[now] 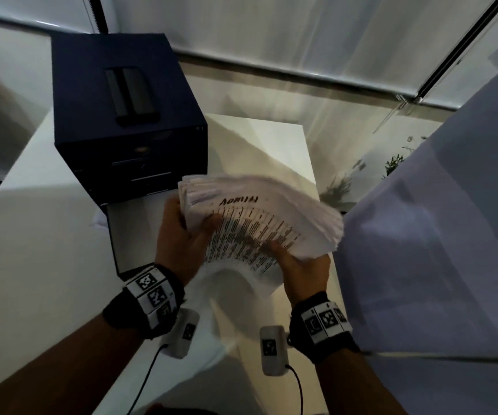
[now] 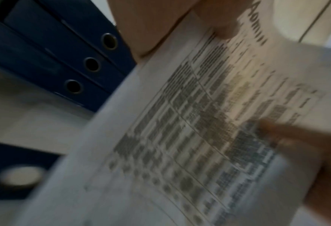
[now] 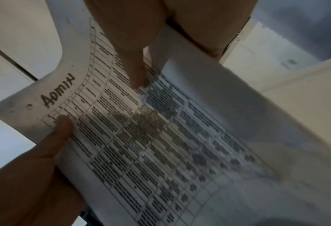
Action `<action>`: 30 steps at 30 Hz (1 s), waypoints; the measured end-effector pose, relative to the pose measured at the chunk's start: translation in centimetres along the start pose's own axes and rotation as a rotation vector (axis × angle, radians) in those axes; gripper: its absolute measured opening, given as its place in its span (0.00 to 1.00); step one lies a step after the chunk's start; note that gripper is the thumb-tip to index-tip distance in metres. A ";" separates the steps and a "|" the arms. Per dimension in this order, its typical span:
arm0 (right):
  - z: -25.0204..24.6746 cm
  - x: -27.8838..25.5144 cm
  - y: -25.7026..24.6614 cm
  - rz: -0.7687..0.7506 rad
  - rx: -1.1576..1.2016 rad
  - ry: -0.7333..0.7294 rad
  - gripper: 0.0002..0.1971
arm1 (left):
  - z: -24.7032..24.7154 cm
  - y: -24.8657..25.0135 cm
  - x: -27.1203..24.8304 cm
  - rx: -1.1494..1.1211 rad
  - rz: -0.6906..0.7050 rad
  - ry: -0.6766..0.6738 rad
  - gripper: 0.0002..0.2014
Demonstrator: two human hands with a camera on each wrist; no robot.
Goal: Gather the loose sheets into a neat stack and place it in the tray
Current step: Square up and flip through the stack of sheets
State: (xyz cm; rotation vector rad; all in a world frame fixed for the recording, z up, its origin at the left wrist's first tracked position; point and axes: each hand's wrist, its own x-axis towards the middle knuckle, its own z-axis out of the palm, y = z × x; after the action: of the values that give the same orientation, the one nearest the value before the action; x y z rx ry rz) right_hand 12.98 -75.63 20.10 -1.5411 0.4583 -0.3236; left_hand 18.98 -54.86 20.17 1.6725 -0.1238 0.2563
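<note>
A thick stack of printed sheets [image 1: 259, 223] with a table of text on top is lifted off the white table [image 1: 47, 250], its far edges fanned and uneven. My left hand [image 1: 182, 235] grips its left edge, thumb on top. My right hand [image 1: 298, 265] grips the near right corner, thumb on the print. In the left wrist view the top sheet [image 2: 180, 137] fills the frame, blurred. The right wrist view shows the same sheet [image 3: 160, 137] with both thumbs on it. A grey tray [image 1: 131, 232] lies just left of my left hand, below the dark box.
A dark blue box [image 1: 128, 115] stands behind the tray; blue ring binders [image 2: 64, 53] show in the left wrist view. A large white panel [image 1: 436, 235] rises close on the right. More white paper [image 1: 235, 292] lies under the stack. A plant [image 1: 391, 166] sits beyond the table edge.
</note>
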 end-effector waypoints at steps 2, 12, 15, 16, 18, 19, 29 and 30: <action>-0.2 -0.5 0.2 -0.018 -0.004 -0.037 0.31 | -0.6 -0.8 -0.4 0.016 0.004 -0.056 0.39; 0.1 -0.4 -1.0 -0.080 0.099 -0.137 0.20 | -2.0 -0.1 -0.9 -0.103 -0.024 0.030 0.33; 0.2 -0.5 -0.7 -0.133 0.085 -0.157 0.22 | -3.1 0.6 -0.8 -0.312 -0.056 -0.072 0.33; -0.2 -0.5 -0.5 -0.148 0.079 -0.159 0.22 | -3.0 1.0 -0.8 -0.330 -0.085 -0.094 0.37; -0.6 -0.2 -0.3 -0.175 0.055 -0.155 0.22 | -3.2 1.9 -0.6 -0.342 -0.126 -0.141 0.44; -0.7 -0.1 -0.2 -0.191 0.039 -0.148 0.22 | -3.3 2.3 -0.6 -0.349 -0.137 -0.161 0.45; -0.7 0.3 0.3 -0.209 0.035 -0.147 0.29 | -3.6 4.7 -0.9 -0.348 -0.024 -0.169 0.49; -0.7 0.3 0.4 -0.212 0.035 -0.142 0.30 | -3.6 4.9 -1.0 -0.361 -0.031 -0.160 0.50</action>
State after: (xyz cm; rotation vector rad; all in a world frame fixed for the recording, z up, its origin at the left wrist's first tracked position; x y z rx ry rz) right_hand 12.93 -76.38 19.70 -1.5698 0.1772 -0.3804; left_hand 16.54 -51.90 25.00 1.3326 -0.2495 0.0699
